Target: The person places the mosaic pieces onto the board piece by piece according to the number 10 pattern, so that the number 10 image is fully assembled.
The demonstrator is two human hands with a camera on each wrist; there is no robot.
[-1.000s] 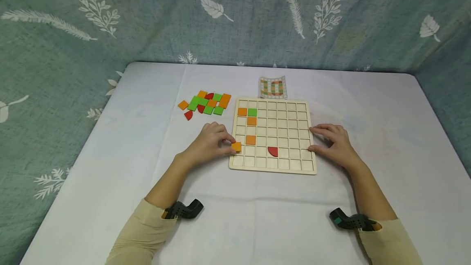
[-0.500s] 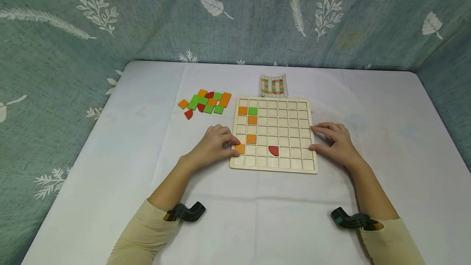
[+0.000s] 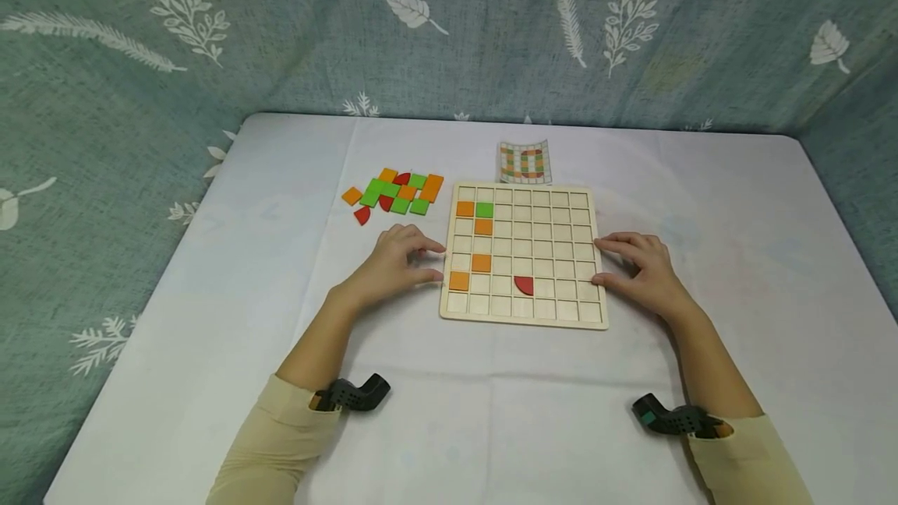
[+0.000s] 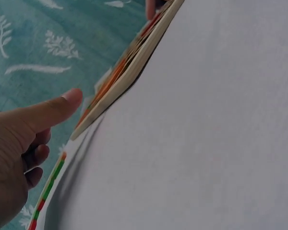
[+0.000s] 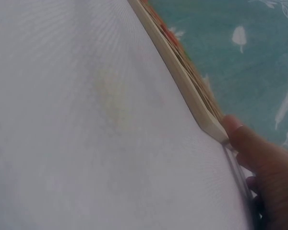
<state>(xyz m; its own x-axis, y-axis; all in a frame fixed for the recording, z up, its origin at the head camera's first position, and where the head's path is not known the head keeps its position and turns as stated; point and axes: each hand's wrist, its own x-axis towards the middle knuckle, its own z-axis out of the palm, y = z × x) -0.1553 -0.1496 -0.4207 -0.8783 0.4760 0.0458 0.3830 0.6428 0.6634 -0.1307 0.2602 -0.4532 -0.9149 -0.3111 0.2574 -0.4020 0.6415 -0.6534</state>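
In the head view my left hand (image 3: 396,259) hovers by the left edge of a wooden grid board (image 3: 522,322), thumb and forefinger parted with nothing between them. An orange square tile (image 3: 459,280) lies in the grid's left column, close to that hand. My right hand (image 3: 640,267) touches the board's right edge with its thumb and fingertips, which the right wrist view shows at the board's rim (image 5: 187,86). Set in the grid are several other tiles: orange squares (image 3: 481,263), a green square (image 3: 484,210) and a red quarter-circle (image 3: 523,285).
Left of the board's far corner lies a cluster of loose green (image 3: 389,189), orange (image 3: 431,188) and red (image 3: 362,215) tiles. A patterned card (image 3: 525,161) stands just behind the board. A white cloth (image 3: 435,427) covers the table, with a leaf-print curtain (image 3: 449,37) behind.
My left hand lowered the orange tile into a cell of the left column, let it go and drew back left off the board. My right hand has stayed at the right edge.
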